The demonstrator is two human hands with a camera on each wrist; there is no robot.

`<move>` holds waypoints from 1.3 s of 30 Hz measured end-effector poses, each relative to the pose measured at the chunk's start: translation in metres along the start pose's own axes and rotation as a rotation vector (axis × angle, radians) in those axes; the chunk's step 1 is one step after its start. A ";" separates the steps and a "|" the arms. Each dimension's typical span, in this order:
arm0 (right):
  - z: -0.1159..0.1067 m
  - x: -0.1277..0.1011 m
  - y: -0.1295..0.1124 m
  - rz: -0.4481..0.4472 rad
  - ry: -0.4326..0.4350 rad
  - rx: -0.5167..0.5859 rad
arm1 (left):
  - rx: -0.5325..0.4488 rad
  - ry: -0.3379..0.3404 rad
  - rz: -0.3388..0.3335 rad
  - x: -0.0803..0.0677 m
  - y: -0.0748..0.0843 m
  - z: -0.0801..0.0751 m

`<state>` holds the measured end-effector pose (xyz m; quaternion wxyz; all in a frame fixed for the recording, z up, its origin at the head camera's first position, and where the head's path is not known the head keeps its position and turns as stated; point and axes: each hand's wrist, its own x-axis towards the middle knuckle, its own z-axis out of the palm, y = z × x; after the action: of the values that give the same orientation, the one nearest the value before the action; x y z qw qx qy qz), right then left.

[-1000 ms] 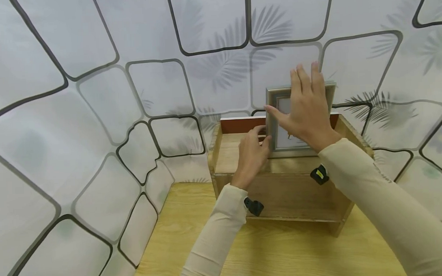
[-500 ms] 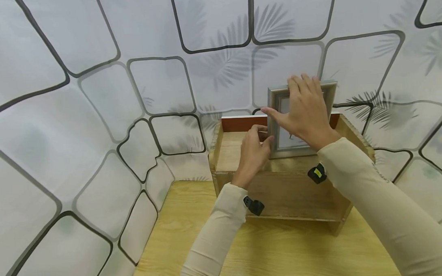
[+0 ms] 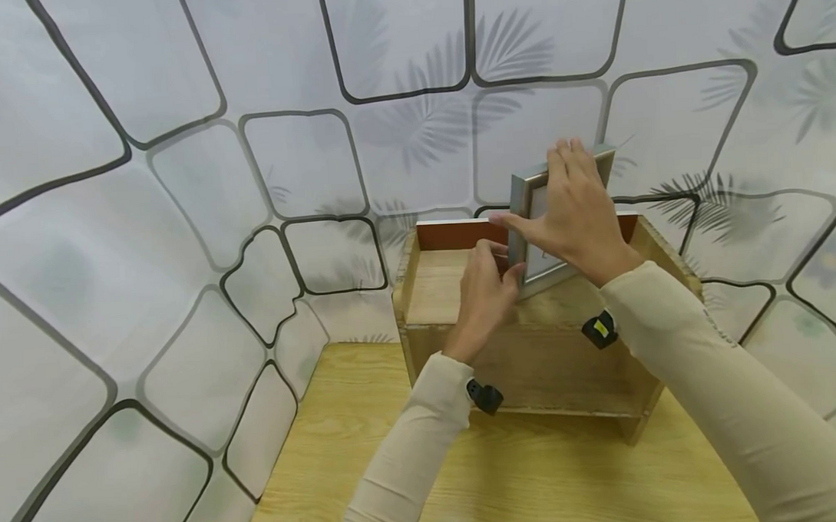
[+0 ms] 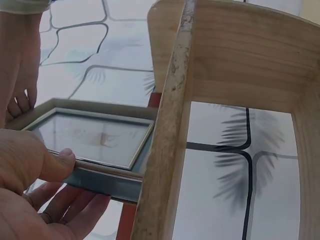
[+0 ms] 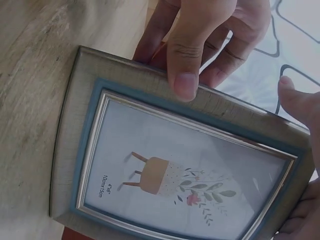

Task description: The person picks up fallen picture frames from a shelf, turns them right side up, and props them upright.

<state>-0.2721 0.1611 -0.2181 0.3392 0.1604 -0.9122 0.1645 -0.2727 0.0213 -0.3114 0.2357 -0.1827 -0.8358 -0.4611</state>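
Note:
A silver-grey picture frame (image 3: 519, 230) stands upright on the top board of a small wooden shelf (image 3: 553, 368), turned at an angle. My left hand (image 3: 483, 297) pinches the frame's left side low down, thumb in front and fingers behind, as the left wrist view also shows. From above, my right hand (image 3: 582, 221) holds the frame, its fingers bent over the top edge and its thumb reaching across to the left side. In the right wrist view, the frame's picture (image 5: 165, 175) shows a chair with leaves and a pink flower. My right palm hides much of the picture in the head view.
Raised side walls (image 3: 666, 252) and a reddish-brown back strip (image 3: 452, 234) border the shelf's top. The shelf stands on a yellow wood-grain table (image 3: 354, 424). Close behind and at the left rises a patterned wall covering (image 3: 414, 153).
The picture frame has turned from facing forward to an angle, its right side swinging back. My right hand's fingers have gone from straight to bent over its top edge. The left hand keeps its pinch.

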 end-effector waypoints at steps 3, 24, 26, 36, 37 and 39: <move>-0.001 0.000 0.000 0.002 -0.001 -0.006 | 0.014 0.015 0.006 -0.002 0.002 0.003; -0.024 0.001 0.002 0.050 -0.183 0.111 | 0.059 0.088 0.082 -0.017 0.019 0.021; -0.026 0.002 0.004 0.039 -0.195 0.115 | 0.064 0.096 0.086 -0.017 0.020 0.023; -0.028 0.002 0.024 -0.013 -0.215 0.207 | 0.103 0.126 0.106 -0.020 0.025 0.033; -0.028 0.001 0.026 -0.028 -0.206 0.215 | 0.106 0.129 0.110 -0.020 0.026 0.033; -0.028 0.002 0.030 -0.056 -0.192 0.235 | 0.105 0.136 0.119 -0.020 0.027 0.035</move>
<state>-0.2693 0.1993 -0.2024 0.2337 0.2395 -0.9101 0.2443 -0.2501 0.0629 -0.3204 0.3280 -0.1880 -0.8285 -0.4133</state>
